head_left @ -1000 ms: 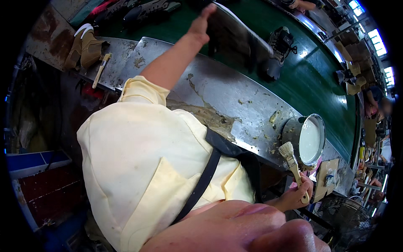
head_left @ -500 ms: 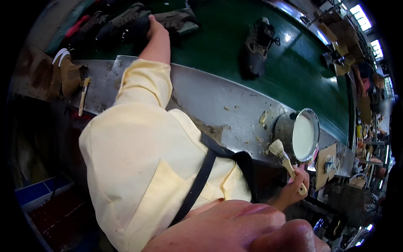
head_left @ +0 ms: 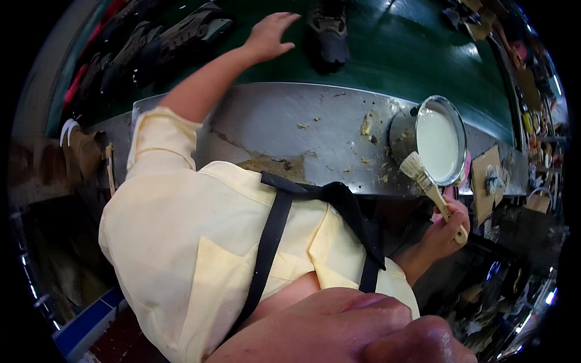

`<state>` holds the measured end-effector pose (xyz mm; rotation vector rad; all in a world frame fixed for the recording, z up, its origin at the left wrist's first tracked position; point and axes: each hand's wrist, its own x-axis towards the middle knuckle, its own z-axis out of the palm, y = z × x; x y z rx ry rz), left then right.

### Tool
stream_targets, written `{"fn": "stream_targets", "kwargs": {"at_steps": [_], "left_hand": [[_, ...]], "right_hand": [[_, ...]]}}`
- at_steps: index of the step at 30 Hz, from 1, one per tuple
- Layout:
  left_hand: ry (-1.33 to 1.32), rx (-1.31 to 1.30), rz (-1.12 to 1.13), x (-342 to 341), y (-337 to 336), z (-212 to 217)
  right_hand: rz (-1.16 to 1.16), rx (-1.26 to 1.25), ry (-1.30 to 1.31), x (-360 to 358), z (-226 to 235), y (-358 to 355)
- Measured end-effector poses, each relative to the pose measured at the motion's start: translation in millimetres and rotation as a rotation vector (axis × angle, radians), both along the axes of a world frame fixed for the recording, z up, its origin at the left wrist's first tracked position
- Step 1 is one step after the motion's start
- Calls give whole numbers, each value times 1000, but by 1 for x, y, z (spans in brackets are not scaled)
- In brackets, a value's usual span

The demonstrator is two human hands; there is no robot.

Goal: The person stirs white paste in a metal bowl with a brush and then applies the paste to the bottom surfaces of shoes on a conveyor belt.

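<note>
My left hand (head_left: 270,37) is stretched over the green belt, fingers apart and holding nothing. A dark brown and black shoe (head_left: 328,42) lies just to its right, a small gap away. In my right hand (head_left: 449,233) is the wooden handle of a brush (head_left: 433,192), whose pale bristles point up and to the left. Close beside the bristles, a metal pot (head_left: 404,136) holds white liquid (head_left: 437,142). It stands tilted in view on the metal ledge.
Several more shoes (head_left: 187,30) lie on the green belt (head_left: 387,57) at the far left. Along its near side runs a metal ledge (head_left: 260,115) with dried residue. Another brush (head_left: 110,169) lies at left, and a cardboard piece (head_left: 486,184) at right.
My left hand has left the shoes at the left and moved right, toward the single shoe. The view has shifted. My right hand still holds the brush beside the pot.
</note>
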<state>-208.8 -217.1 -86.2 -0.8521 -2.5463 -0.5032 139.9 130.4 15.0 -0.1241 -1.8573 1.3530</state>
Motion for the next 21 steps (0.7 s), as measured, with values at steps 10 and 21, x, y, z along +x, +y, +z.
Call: {"fn": "stream_targets", "kwargs": {"at_steps": [10, 21], "left_hand": [[155, -1283, -488, -57, 127, 85], [-59, -1078, 2, -78, 149, 34]], "right_hand": [[-242, -11, -111, -20, 27, 18], [-56, -54, -440, -58, 25, 36]]}}
